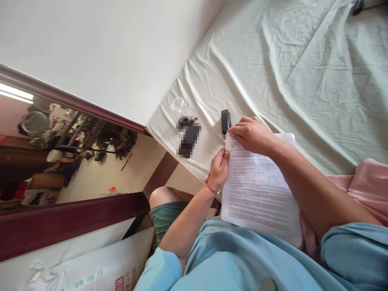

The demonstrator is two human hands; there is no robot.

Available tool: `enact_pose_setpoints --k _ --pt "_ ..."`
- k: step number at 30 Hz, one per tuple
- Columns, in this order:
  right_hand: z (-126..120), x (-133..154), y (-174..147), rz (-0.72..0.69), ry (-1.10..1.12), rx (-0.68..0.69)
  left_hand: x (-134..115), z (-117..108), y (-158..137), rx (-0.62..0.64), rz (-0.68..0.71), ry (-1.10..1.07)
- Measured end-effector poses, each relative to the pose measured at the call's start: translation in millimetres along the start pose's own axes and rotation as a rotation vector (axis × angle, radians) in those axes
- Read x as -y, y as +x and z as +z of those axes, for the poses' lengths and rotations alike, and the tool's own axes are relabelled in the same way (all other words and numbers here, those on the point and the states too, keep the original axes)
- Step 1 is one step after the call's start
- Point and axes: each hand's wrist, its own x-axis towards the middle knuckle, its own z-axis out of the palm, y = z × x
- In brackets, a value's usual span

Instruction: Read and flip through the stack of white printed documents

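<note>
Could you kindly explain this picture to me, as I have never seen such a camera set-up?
There is no machine here: one camera, worn on the head, looks forward and down as a person works bare-handed. The left hand, with a red bracelet at the wrist, grips the side edge of a printed paper. The right hand is at the paper's top corner, beside a black stapler; whether it touches the stapler is hard to tell. Also on the pale cloth are a clear container and a dark, blurred item.
</note>
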Motion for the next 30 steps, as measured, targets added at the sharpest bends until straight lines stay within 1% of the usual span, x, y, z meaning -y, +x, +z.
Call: enact_pose_setpoints --k 6,12,17,24,30 --pt "-1.7 -2.3 -0.1 0.052 0.010 0.151 2.3 -0.3 0.1 -0.003 0.006 0.055" --pt "0.3 -5.6 0.4 0.133 0.028 0.080 1.2 -0.6 -0.2 0.000 0.030 0.078" --pt "-2.7 -2.1 0.5 0.156 0.000 0.181 1.8 0.5 -1.1 0.001 -0.002 0.013" --pt "-12.6 -1.2 0.9 0.183 -0.036 0.308 5.1 2.7 -0.7 -0.003 -0.013 -0.001" --pt "-13.6 -0.9 0.5 0.191 -0.021 0.337 4.6 3.3 -2.2 -0.003 -0.029 -0.012"
